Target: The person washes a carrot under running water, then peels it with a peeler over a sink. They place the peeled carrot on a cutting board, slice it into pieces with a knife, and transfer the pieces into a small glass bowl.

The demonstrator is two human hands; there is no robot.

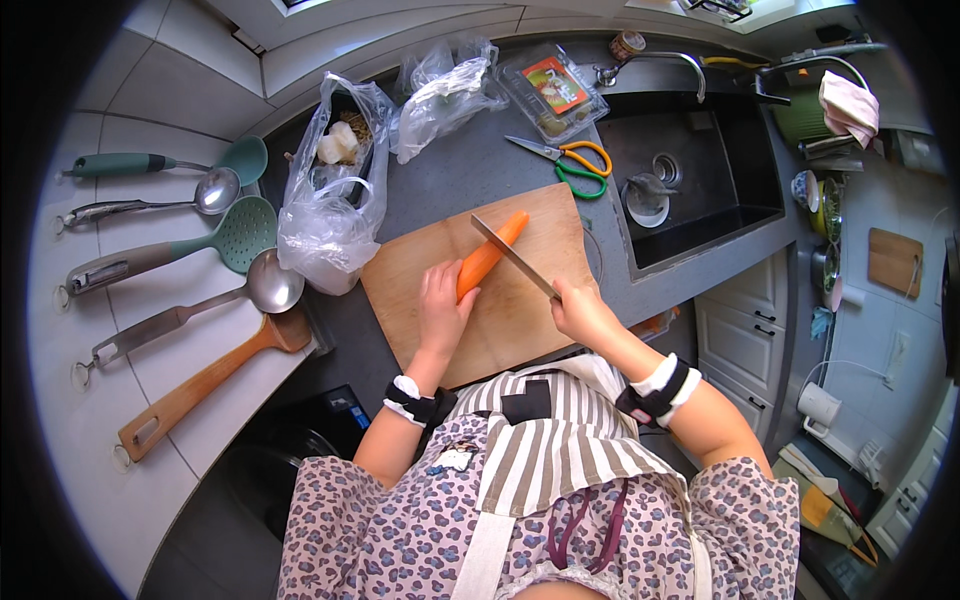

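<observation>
A peeled orange carrot (484, 264) lies slantwise on a wooden cutting board (540, 315). My left hand (441, 304) grips its near end, thumb on one side and fingers on the other. In my right hand (583, 311) is the handle of a kitchen knife (517, 259). The thin edge-on blade crosses above the carrot towards its far part; whether it touches the carrot I cannot tell. The carrot looks whole from here. My right fist hides most of the knife's handle.
Scissors (568, 161) with orange and green handles lie beyond the board, beside a clear plastic fruit box (553, 94). To the right is a dark sink (720, 195) holding a white bowl (646, 206). Plastic bags (330, 225) stand at left, near hanging utensils (244, 232).
</observation>
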